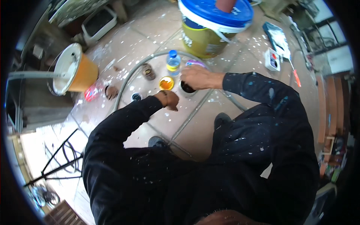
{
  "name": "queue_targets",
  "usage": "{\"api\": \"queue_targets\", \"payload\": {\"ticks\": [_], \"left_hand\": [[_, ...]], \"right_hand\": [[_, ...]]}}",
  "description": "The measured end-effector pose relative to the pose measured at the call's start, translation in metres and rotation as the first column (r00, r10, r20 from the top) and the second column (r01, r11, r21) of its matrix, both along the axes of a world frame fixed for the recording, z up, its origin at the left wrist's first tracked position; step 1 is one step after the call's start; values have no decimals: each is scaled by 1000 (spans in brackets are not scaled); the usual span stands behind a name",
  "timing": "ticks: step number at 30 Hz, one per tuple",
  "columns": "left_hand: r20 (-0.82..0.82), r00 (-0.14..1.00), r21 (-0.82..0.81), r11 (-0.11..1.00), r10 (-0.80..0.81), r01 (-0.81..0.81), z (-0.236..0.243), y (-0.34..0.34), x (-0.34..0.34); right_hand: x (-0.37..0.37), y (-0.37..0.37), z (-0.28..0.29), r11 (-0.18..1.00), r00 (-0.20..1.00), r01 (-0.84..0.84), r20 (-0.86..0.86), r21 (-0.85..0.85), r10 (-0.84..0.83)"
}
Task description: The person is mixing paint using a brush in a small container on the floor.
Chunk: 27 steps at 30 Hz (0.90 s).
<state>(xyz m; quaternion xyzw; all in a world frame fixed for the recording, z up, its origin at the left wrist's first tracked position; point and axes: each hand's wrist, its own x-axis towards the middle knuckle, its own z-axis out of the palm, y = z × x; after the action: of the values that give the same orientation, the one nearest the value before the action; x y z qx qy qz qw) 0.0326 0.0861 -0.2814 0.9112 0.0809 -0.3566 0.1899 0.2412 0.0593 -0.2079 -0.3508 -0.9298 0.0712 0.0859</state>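
Note:
My right hand point(195, 77) is closed above a round container point(187, 93) with dark contents. Whatever its fingers grip is hidden under the hand. To its left, my left hand point(171, 100) hangs with its fingers curled in; nothing shows in it. Just beyond the left hand sits a small yellow tub or lid point(166, 83) with orange-yellow matter inside. A clear bottle point(173, 63) with a blue cap stands behind that. Partly behind my right hand is a purple-rimmed item point(195, 63). A small dark-filled cup point(136, 97) and a brownish jar point(148, 72) stand to the left.
A grey hose point(129, 80) loops around the small containers on the paint-spattered tiles. A large bucket point(202, 41) with a blue lid stands behind; an orange bucket point(85, 73) is at left. At right lie a white box point(272, 60) and a red-handled tool point(297, 78).

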Motion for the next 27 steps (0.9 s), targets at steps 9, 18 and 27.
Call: {"api": "queue_targets", "payload": {"ticks": [9, 18, 27], "left_hand": [[-67, 998, -14, 1000, 20, -21, 2, -17, -8], [-114, 993, -24, 999, 25, -28, 5, -13, -4], [-130, 991, -18, 999, 37, -40, -2, -14, -6]], "right_hand": [[-5, 1, 9, 968, 985, 170, 50, -186, -163], [-8, -1, 13, 940, 982, 166, 135, -297, -130], [-12, -3, 15, 939, 986, 122, 151, -321, -76]]}}
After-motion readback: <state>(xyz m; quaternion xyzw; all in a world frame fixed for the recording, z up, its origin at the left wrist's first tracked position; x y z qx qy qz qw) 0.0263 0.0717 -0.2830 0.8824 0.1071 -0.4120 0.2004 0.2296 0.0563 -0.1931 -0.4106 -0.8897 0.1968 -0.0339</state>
